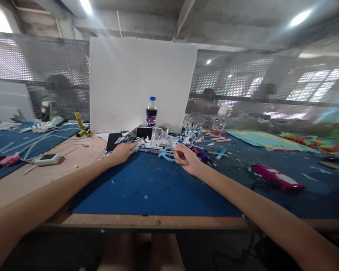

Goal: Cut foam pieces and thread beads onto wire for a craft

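My left hand (123, 152) lies low at the far edge of the blue mat (147, 184), fingers stretched out beside a dark-screened phone (113, 142) and a heap of pale scraps. My right hand (186, 158) is curled, thumb and fingertips together; whatever they pinch is too small to make out. Light-blue scissors handles (166, 154) lie right at its fingertips, and I cannot tell whether they touch. Between my hands sit a clear plastic bag (160, 137) and a second phone (144, 133). A blue tool (202, 153) lies just right of my right hand.
Behind stand a cola bottle (151, 113) and a white board (141, 75). To the right are a patterned bottle (220, 120), a magenta device (278, 177) and coloured sheets (265, 141). White cables and a white device (47, 159) lie left. People show behind the mesh screen (237, 82).
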A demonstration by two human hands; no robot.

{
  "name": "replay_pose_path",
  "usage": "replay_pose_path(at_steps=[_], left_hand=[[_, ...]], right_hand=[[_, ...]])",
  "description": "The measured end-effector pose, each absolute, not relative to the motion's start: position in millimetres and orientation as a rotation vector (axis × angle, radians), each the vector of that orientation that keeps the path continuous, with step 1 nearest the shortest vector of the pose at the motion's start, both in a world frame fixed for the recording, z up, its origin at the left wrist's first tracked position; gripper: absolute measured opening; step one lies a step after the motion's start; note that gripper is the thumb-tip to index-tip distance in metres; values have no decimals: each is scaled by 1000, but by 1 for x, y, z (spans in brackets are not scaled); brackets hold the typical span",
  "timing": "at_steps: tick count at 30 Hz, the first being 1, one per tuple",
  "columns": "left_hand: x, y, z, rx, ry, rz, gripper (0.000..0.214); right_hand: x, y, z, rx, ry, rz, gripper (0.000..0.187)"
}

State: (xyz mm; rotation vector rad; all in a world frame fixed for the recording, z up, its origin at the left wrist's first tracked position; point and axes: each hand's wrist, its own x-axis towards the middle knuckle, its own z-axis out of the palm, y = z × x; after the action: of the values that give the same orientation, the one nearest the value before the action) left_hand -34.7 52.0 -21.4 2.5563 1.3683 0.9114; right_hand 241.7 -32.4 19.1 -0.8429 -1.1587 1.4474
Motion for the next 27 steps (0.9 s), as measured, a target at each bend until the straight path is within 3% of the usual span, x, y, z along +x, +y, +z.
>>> replay_pose_path(at_steps=[8,18,27], left_hand=[[-35,50,-19,2473,1497,912,30],[-46,62,-14,2125,1664,1272,18],[-40,49,-8,1876,1406,1608,15]], right_hand=[[239,-33,21,-895,-1069,1361,30],[238,-34,17,-928,-1094,1300,28],[240,-34,19,-952,-1054,1226,28]])
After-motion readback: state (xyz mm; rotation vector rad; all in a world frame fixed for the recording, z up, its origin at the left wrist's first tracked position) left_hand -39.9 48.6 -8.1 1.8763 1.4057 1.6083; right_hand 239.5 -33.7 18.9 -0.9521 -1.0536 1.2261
